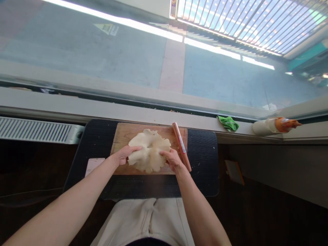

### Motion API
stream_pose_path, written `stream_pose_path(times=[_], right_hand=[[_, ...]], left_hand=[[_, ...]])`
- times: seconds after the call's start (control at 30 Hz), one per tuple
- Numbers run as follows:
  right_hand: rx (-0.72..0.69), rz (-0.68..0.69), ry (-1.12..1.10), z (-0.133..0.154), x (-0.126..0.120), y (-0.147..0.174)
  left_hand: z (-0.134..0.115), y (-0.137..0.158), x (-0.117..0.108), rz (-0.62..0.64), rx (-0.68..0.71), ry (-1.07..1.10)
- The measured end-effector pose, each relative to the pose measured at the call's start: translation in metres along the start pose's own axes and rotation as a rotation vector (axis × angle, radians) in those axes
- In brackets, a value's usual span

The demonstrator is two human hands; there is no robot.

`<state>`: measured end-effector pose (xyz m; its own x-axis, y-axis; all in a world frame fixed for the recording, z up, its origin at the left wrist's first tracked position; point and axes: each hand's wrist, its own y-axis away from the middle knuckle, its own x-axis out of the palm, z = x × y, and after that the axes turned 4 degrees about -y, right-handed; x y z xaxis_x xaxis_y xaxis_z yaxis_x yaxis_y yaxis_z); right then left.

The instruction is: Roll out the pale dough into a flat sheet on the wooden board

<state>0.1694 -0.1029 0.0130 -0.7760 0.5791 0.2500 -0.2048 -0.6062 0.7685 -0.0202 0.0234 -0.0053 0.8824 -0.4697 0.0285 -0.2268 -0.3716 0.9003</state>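
Note:
A pale, roughly round sheet of dough [150, 160] with a ragged edge is above the wooden board [121, 133]; I cannot tell how much of it touches the wood. My left hand [125, 153] grips its left edge, thumb on top and fingers hidden underneath. On the opposite side, my right hand [172, 159] pinches the edge the same way. Folds run across the dough between both thumbs. A reddish-brown rolling pin [181, 147] with a label lies slantwise on the board's right side, close to my right hand.
The board rests on a black table [203, 153] with a pale pink flat object [93, 164] at its left. Behind stands a windowsill [153, 117] bearing a green cloth [229, 123] and a white-and-orange bottle [271, 126]. A white radiator [38, 130] is at left.

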Motion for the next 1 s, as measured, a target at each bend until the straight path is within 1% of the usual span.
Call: stream_pose_path(times=[0.1, 0.17, 0.23, 0.33, 0.43, 0.57, 0.7, 0.83, 1.0], right_hand=[[0.037, -0.005, -0.047, -0.002, -0.001, 0.004], [0.033, 0.021, -0.045, -0.004, -0.002, 0.001], [0.019, 0.060, -0.020, -0.005, -0.005, -0.004], [0.008, 0.061, 0.116, -0.003, -0.009, -0.012], [-0.005, 0.050, 0.215, -0.001, -0.012, -0.017], [-0.037, 0.070, 0.271, -0.002, -0.009, -0.022], [-0.037, 0.030, 0.288, -0.006, -0.004, -0.022], [-0.045, 0.022, 0.269, -0.007, -0.002, -0.020], [-0.041, 0.004, 0.241, -0.008, -0.005, -0.021]], left_hand=[[0.002, 0.002, 0.001, 0.162, -0.074, 0.159], [0.002, 0.002, 0.002, 0.184, -0.050, 0.214], [0.001, 0.002, 0.003, 0.183, -0.022, 0.203], [-0.004, 0.001, 0.004, 0.123, 0.032, 0.105], [-0.009, -0.002, 0.006, 0.062, 0.098, -0.064], [-0.012, -0.008, 0.014, -0.020, 0.173, -0.274], [-0.010, -0.008, 0.024, -0.120, 0.231, -0.492], [-0.005, -0.002, 0.033, -0.216, 0.260, -0.548], [0.001, 0.000, 0.037, -0.353, 0.247, -0.556]])
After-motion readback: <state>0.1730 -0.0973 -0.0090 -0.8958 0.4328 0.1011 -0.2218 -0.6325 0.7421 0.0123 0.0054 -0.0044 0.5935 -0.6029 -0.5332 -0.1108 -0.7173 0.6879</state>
